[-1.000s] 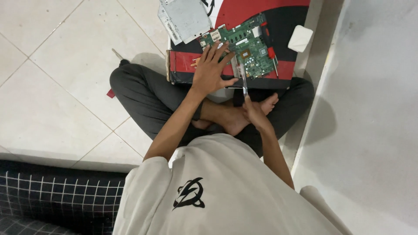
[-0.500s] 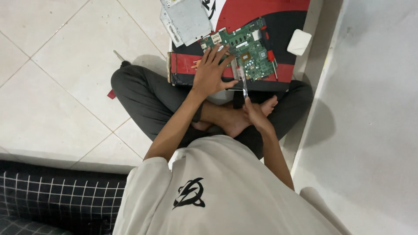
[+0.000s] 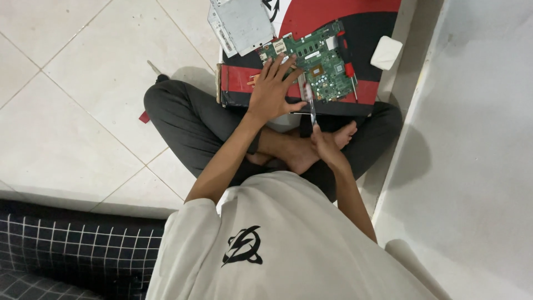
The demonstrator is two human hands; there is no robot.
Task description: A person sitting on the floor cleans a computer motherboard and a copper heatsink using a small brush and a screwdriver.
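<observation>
Two hands work: your left hand lies flat and released on the green circuit board; at five o'clock, your right hand grasps a screwdriver.

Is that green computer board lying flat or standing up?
Lying flat. The green circuit board rests face up on the red and black box, its chips showing, with the left hand spread on its near edge.

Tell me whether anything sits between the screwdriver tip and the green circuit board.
Nothing visible does. The screwdriver in the right hand points at the circuit board edge; the left hand lies flat beside it, left of the tip.
</observation>
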